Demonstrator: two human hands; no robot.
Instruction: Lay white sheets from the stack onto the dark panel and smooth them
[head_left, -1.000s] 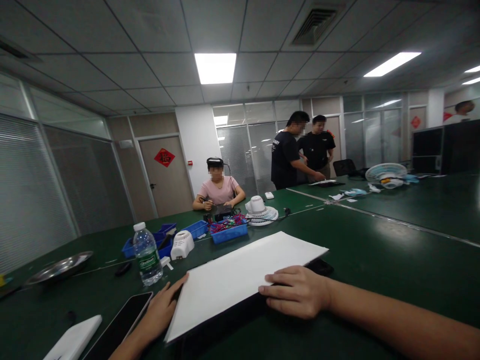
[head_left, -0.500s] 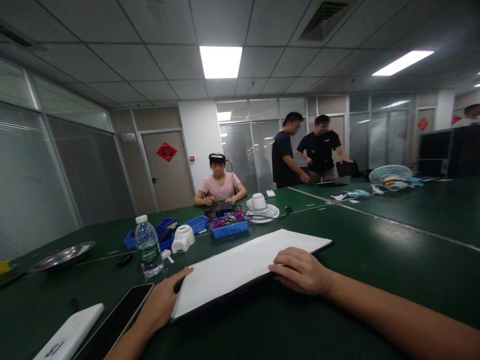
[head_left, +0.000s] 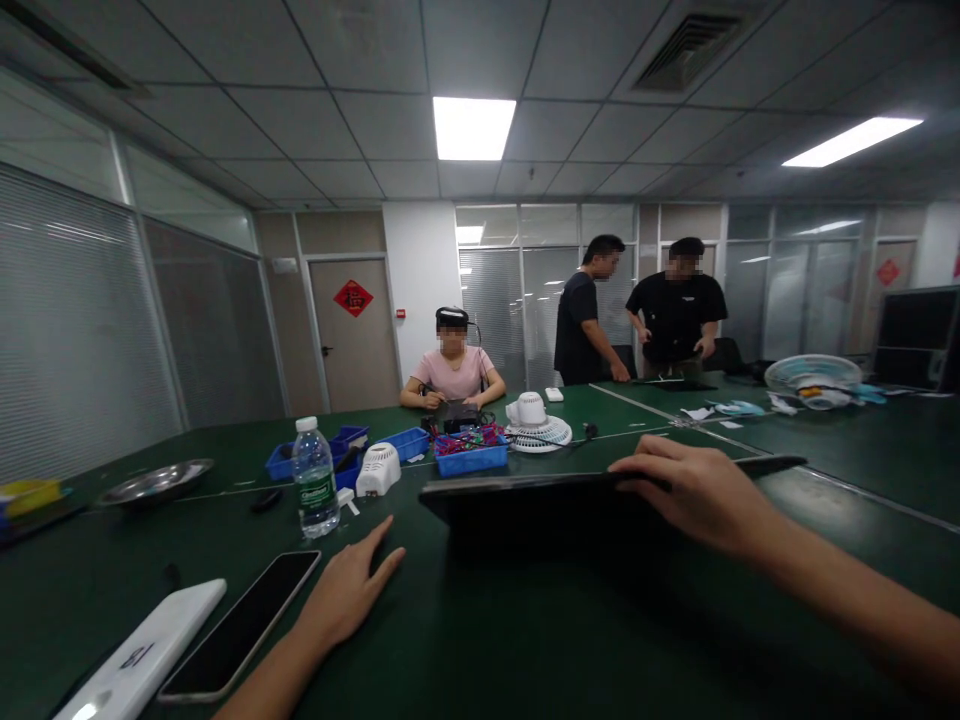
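Observation:
My right hand [head_left: 694, 490] grips the near edge of a flat, thin board [head_left: 540, 505], thumb below and fingers over the top. The board is tilted up, so its dark underside faces me and its white face is hidden. My left hand [head_left: 352, 590] is open, fingers spread over the green table, apart from the board's left end. Beside that hand lie a smartphone [head_left: 244, 625] with a dark screen and a white slab-like device [head_left: 146, 650] marked with black characters. A clear water bottle [head_left: 315, 480] with a green label stands beyond it.
Past the board sit a blue tray of wires [head_left: 472, 455], a white fan part [head_left: 538, 425], a white housing [head_left: 377, 470] and blue bins [head_left: 405, 443]. A metal dish [head_left: 157, 482] lies left. One person [head_left: 454, 375] sits opposite; two others stand at the back right.
My left hand has let go of the board and moved to the table. My right hand has raised the board's near edge, turning its white face away, and shifted it right.

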